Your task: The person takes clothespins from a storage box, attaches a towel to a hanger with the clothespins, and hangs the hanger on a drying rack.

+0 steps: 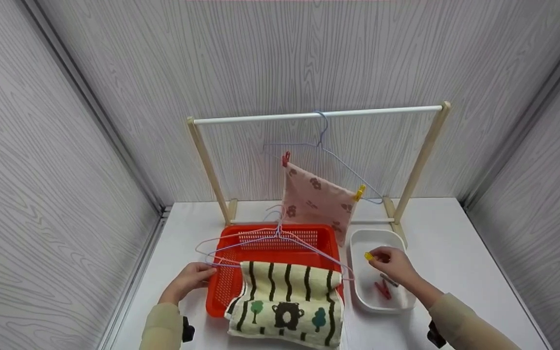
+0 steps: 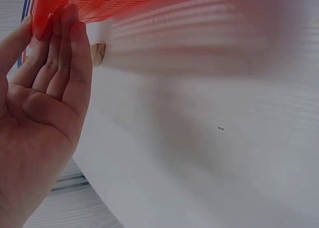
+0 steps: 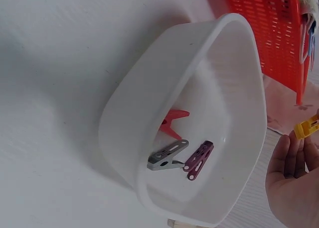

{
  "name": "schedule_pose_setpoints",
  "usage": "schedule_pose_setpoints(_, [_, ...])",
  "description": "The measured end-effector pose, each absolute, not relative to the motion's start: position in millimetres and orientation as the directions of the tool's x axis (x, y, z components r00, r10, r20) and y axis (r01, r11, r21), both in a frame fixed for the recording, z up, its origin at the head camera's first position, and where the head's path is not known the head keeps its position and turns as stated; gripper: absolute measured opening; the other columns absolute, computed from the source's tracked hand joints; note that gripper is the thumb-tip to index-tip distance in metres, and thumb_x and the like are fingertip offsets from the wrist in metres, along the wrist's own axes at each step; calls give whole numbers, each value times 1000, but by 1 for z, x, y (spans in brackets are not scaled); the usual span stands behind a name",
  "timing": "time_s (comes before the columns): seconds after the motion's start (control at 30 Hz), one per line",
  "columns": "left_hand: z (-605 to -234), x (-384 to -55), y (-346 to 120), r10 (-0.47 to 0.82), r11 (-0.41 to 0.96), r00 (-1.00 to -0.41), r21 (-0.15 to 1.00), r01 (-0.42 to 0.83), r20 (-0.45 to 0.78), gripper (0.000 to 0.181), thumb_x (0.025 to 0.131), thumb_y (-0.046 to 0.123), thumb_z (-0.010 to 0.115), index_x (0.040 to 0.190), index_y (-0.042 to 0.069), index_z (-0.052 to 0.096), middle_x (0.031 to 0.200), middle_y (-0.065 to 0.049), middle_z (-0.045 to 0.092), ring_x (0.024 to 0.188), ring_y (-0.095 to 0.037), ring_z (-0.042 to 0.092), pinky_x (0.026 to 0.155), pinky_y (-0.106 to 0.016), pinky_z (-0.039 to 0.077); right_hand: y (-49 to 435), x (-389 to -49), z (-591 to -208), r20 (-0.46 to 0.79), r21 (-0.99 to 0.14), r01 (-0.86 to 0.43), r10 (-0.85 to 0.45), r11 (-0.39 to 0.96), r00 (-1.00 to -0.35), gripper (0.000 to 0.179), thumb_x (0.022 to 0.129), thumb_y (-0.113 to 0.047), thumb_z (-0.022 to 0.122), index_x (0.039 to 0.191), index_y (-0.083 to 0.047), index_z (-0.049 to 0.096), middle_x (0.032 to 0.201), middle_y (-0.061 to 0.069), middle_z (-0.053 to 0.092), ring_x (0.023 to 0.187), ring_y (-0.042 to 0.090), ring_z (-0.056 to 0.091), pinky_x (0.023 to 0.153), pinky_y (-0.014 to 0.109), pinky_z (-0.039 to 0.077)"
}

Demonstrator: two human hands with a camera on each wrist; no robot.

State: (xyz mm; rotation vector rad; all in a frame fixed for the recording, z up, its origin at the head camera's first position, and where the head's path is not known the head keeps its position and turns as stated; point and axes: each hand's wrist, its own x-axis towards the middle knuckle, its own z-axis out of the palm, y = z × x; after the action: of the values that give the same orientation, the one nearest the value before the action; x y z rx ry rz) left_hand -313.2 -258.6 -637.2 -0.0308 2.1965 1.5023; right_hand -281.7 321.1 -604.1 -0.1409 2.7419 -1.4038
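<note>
My left hand (image 1: 193,277) is at the left side of a red plastic basket (image 1: 329,238), its rim between thumb and fingertips (image 2: 70,14). Above the right-hand white tub (image 1: 358,291), my right hand (image 1: 393,262) pinches a yellow clothespin (image 3: 306,127) between thumb and fingers. Inside the tub lie a red clothespin (image 3: 174,122), a grey clothespin (image 3: 167,156) and a purple clothespin (image 3: 200,161). A cream cloth (image 1: 280,296) with dark wavy stripes and a bear print drapes over the basket's front. Pink and lilac wire hangers (image 1: 304,244) lie across the basket.
Behind stands a drying rack with a white bar (image 1: 382,112) and wooden legs (image 1: 418,165). From it a lilac hanger (image 1: 350,171) hangs, tilted. A pink cloth (image 1: 316,194) is clipped there by a red clothespin (image 1: 286,159) and a yellow one. Grey wood-grain walls enclose the white table (image 1: 447,253).
</note>
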Motion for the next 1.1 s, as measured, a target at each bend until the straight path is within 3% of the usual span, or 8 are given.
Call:
schedule_pose_setpoints(0.2, [-631, -313, -259, 223, 415, -886, 862, -291, -406, 38, 107, 24, 65, 124, -11, 67, 109, -8, 77, 96, -16, 75, 95, -40, 62, 310, -279, -590, 7, -826, -79, -130, 558, -992, 22, 92, -6, 77, 109, 8, 75, 91, 11, 72, 75, 2, 56, 68, 18, 48])
schedule_pose_setpoints(0.5, [-632, -312, -260, 248, 400, -891, 878, -264, -380, 39, 107, 21, 66, 121, -16, 67, 95, -2, 76, 88, -10, 74, 87, -36, 64, 301, -275, -579, -37, -877, -33, -134, 480, -990, 27, 94, -8, 76, 114, 10, 73, 93, 8, 71, 76, 4, 57, 67, 19, 49])
schedule_pose_setpoints(0.83, [-619, -314, -263, 243, 551, -876, 803, -228, -416, 37, 105, 20, 67, 123, -12, 65, 107, -18, 76, 92, -23, 76, 89, -46, 64, 305, -273, -579, -46, -909, -44, -205, 415, -978, 30, 98, -9, 73, 119, 12, 70, 98, 13, 72, 79, 5, 60, 71, 22, 53])
schedule_pose_setpoints(1.1, [-588, -321, -281, 249, 628, -883, 760, -166, -399, 32, 106, 15, 62, 119, -15, 65, 105, -28, 75, 89, -25, 76, 85, -44, 64, 305, -271, -578, -71, -908, -25, -211, 418, -975, 30, 99, -11, 73, 120, 10, 71, 105, 17, 74, 82, 6, 61, 71, 20, 52])
